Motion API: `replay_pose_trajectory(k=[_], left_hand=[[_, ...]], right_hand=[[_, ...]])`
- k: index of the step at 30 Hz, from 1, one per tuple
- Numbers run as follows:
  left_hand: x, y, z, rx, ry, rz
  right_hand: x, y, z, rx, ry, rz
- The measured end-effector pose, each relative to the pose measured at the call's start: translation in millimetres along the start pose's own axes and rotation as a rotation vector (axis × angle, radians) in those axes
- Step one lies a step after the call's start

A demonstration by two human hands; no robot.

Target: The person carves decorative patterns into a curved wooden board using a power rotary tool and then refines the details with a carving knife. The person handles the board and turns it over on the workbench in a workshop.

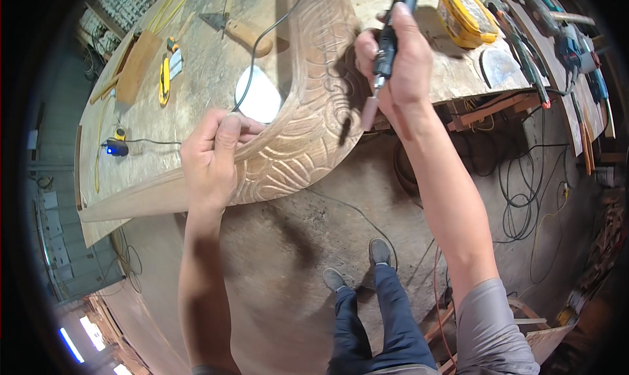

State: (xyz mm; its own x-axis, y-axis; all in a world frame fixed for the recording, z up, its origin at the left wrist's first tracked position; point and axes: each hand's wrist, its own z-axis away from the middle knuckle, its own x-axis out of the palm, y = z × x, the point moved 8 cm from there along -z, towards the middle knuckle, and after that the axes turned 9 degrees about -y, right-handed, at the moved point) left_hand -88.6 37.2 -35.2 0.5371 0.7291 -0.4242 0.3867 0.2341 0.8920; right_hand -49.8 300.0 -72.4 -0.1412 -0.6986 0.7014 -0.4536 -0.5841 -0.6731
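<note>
Around nine o'clock on my feed, one curved wooden piece (282, 165) starts out plain, with one utility knife (164, 81) up at ten and one left hand (211, 155) half-curled at the wood's edge, can't tell if gripping. From centre to twelve it's already carved, so I'd guess just cleanup's left; toward one o'clock, one right hand (411, 60) is wrapped snug round one rotary tool (386, 47), then one yellow tub (466, 42).

The workpiece (288, 160) lies between knife (164, 81) and tub (469, 22).
</note>
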Motion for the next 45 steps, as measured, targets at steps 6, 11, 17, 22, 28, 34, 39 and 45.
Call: replay_pose_trajectory(k=[6,11,17,22,28,34,39,45], left_hand=[[4,-1,-3,0.007,-0.042,-0.015],[2,-1,-1,0.015,-0.031,0.004],[1,0,-2,0.014,-0.029,-0.026],[1,2,-1,0.011,-0.019,-0.028],[3,3,-1,0.016,-0.022,-0.026],[3,3,-1,0.02,-0.028,-0.039],[2,2,-1,0.019,-0.035,-0.038],[2,2,0,0.024,-0.042,-0.007]], right_hand=[[-12,-8,7,-0.138,0.111,0.183],[-14,-5,7,-0.127,0.127,0.223],[5,-7,14,-0.206,-0.007,0.414],[10,-8,15,-0.231,-0.029,0.444],[12,-10,14,-0.255,-0.038,0.467],[14,-12,15,-0.282,-0.045,0.479],[12,-11,15,-0.28,-0.039,0.483],[13,-10,16,-0.29,-0.027,0.467]])
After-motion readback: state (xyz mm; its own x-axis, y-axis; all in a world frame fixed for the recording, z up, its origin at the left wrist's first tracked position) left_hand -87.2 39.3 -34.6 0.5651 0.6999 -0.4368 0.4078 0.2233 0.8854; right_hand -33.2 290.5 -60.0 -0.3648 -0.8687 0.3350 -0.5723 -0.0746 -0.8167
